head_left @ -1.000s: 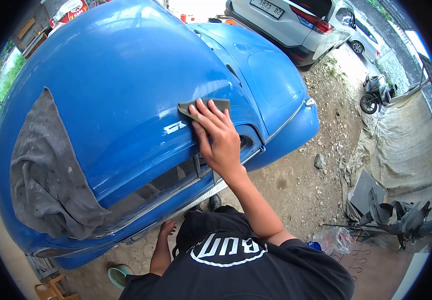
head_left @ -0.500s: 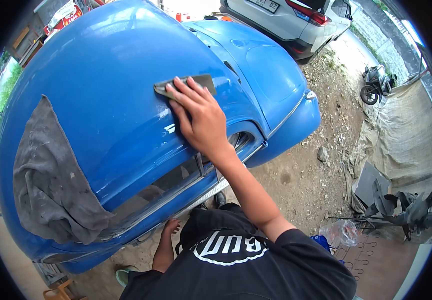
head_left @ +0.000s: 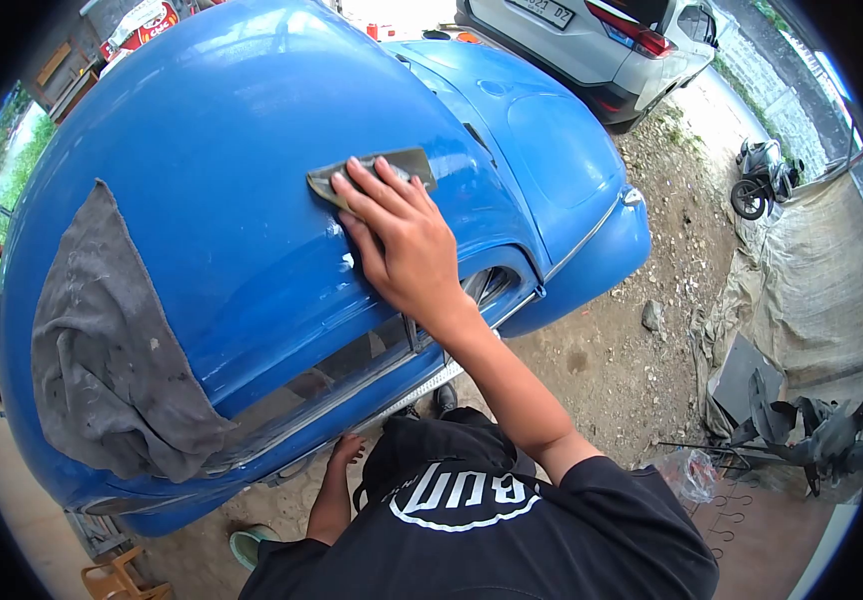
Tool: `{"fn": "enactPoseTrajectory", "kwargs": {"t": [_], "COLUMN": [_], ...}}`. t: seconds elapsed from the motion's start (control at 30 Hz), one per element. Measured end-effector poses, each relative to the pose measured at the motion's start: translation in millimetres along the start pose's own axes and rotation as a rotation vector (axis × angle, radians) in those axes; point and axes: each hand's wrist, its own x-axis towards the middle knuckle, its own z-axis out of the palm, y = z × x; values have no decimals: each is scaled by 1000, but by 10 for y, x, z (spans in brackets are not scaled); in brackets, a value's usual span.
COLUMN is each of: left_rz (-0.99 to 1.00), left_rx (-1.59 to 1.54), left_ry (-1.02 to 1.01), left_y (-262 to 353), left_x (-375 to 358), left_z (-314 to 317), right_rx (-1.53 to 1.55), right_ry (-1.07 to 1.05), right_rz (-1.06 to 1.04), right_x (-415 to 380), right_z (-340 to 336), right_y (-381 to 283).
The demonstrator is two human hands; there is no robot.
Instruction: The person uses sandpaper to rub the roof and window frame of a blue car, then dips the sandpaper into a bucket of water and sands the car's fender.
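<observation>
My right hand (head_left: 399,235) lies on the curved blue car roof (head_left: 242,130), with its fingers stretched over a grey-green sheet of sandpaper (head_left: 414,168) and pressing it to the paint. The sheet's left edge curls up a little. Below the side windows, my left hand (head_left: 349,449) hangs low beside the car body, fingers loosely apart and nothing seen in it. A crumpled grey cloth (head_left: 117,350) drapes over the roof's left side and down toward the window. Small whitish marks show on the paint near my right wrist.
The car's blue hood (head_left: 542,140) extends to the upper right. Behind it stands a white car (head_left: 562,50). A motorbike (head_left: 764,180), a beige tarp (head_left: 812,270) and dark scrap parts (head_left: 802,430) are on the right. A grey stone (head_left: 653,316) lies on the dirt ground.
The whole view has shifted slightly, with the car a little further right. My right hand and the sandpaper stay at nearly the same place on the roof. My left hand has barely moved.
</observation>
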Motion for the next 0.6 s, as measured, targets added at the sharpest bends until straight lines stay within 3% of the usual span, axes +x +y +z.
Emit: {"fn": "enactPoseTrajectory", "kwargs": {"t": [0.17, 0.33, 0.5, 0.6], "left_rz": [0, -32, -26, -28], "left_rx": [-70, -30, -13, -6], "left_ry": [10, 0, 30, 44], "left_y": [-27, -131, -91, 40], "left_x": [-20, 34, 68, -13], "left_z": [49, 61, 69, 89], "right_rx": [-31, -58, 59, 55], "right_ry": [-105, -6, -188, -148], "right_rz": [43, -12, 4, -60], "right_x": [-571, 20, -615, -451], "right_z": [-163, 39, -164, -90], "right_y": [-146, -151, -373, -344]}}
